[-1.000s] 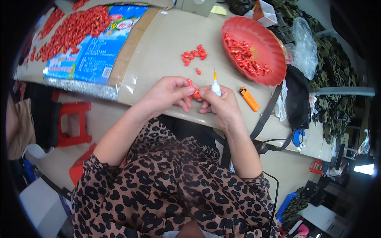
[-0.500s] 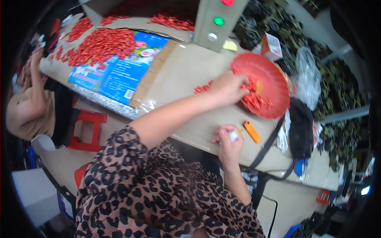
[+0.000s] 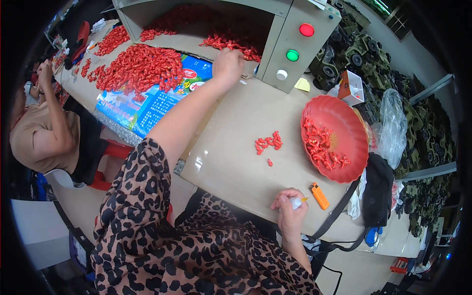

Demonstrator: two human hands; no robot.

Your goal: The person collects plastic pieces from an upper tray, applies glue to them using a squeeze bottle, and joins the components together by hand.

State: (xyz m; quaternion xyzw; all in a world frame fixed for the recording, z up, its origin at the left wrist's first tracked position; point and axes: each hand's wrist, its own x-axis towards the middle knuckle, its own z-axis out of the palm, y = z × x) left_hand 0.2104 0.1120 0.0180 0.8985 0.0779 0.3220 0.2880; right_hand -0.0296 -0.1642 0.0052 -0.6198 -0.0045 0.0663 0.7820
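Observation:
My left hand (image 3: pixel 228 68) reaches out to the near edge of a grey metal machine's opening. Its fingers are bent together beside small glossy red pieces (image 3: pixel 216 41); whatever lies between the fingertips is hidden. Near the table's front edge my right hand (image 3: pixel 290 210) is closed around a small white bottle (image 3: pixel 296 202) with a thin yellow tip, which points right. A scalloped red bowl (image 3: pixel 351 128) holds more red pieces (image 3: pixel 322 147) on its near-left side. Between the hands, a few loose red pieces (image 3: pixel 268 142) lie on the table.
A large heap of red pieces (image 3: pixel 140 69) covers part of a blue printed sheet (image 3: pixel 155 110). The machine's post (image 3: pixel 290 44) has red, green and white buttons. An orange box cutter (image 3: pixel 319 195) and black bag (image 3: pixel 377 189) lie right. Another person (image 3: pixel 51 132) sits left.
My left hand has left the red bowl and moved far and left to the machine's opening. My right hand still holds the bottle. The view has shifted, showing more of the machine.

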